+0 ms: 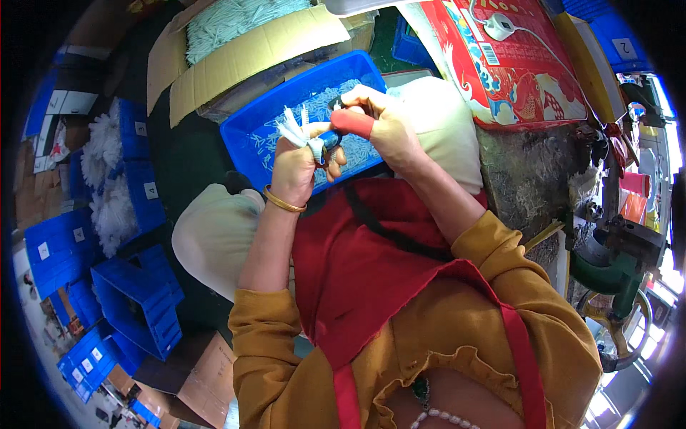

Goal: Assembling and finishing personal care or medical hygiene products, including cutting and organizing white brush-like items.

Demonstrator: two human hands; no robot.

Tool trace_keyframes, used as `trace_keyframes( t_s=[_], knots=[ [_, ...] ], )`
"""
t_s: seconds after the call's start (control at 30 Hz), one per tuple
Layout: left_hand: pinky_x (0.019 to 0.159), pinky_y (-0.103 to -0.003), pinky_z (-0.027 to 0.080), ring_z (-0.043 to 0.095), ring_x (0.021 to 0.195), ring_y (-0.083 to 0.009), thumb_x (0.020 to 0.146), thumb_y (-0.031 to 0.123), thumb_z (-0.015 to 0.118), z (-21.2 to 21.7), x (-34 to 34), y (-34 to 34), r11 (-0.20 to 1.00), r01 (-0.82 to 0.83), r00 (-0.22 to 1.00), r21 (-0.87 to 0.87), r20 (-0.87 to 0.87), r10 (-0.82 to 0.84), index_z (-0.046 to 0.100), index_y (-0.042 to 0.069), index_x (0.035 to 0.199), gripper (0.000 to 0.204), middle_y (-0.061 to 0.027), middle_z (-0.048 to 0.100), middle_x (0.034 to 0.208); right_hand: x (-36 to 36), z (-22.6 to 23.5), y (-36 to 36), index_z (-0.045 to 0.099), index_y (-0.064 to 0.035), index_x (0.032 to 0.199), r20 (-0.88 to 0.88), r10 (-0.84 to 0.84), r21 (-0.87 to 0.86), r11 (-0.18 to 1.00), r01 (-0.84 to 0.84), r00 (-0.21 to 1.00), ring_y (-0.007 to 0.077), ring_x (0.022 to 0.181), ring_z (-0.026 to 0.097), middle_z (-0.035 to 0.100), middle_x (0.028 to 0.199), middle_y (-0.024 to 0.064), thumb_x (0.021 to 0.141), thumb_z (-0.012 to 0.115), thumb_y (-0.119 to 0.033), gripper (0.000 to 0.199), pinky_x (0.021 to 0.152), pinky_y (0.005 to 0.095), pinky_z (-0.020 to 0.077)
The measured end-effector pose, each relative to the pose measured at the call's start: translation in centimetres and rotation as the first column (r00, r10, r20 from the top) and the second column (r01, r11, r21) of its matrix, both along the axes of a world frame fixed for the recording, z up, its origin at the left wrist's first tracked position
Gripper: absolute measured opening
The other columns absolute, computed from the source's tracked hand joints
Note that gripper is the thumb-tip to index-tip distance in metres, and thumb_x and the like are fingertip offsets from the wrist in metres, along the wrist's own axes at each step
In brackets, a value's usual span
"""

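My left hand is closed around a small bundle of white cords that fans out above the fist. A gold bangle sits on that wrist. My right hand pinches a small dark piece at the bundle's top; its thumb wears a red finger cover. Both hands hover over a blue plastic bin resting on my lap, with several loose white pieces inside. A red apron covers my front.
A cardboard box of white cords stands behind the bin. Stacked blue crates and heaps of white cords lie on the floor at left. At right sit a red printed box and a green machine.
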State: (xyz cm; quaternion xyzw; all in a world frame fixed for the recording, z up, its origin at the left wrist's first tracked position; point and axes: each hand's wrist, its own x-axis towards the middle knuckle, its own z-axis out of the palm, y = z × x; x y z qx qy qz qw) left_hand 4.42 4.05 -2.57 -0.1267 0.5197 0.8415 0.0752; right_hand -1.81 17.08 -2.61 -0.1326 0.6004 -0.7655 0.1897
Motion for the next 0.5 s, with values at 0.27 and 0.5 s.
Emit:
trace_keyframes(
  t_s=[0.27,0.5],
  knots=[
    [0.037,-0.023,0.039,0.050,0.042,-0.0151,0.073,0.007,0.048,-0.7,-0.4,-0.5,0.989,-0.144,0.989,0.041,-0.005,0.144,0.056,-0.004,0.080,0.015,-0.0107,0.054,0.059,1.2,0.5,0.2,0.052,-0.0043,0.074,-0.681,0.142,0.258,0.965,0.055,0.718,0.0176,0.057,0.051,0.050,0.063,0.0077,0.065,0.058,-0.001,0.012,0.051,0.0266,0.0399],
    [0.041,-0.023,0.039,0.049,0.045,-0.0144,0.075,0.014,0.051,-0.7,0.0,-1.3,0.899,0.115,0.992,0.423,-0.010,-0.122,0.052,-0.004,0.087,0.022,-0.0110,0.055,0.063,-0.4,1.6,1.4,0.051,-0.0023,0.077,0.287,0.173,-0.218,0.969,-0.112,0.942,0.0060,0.061,0.048,0.049,0.065,-0.0018,0.071,0.058,-0.004,0.009,0.057,0.0195,0.0381]
  ],
)
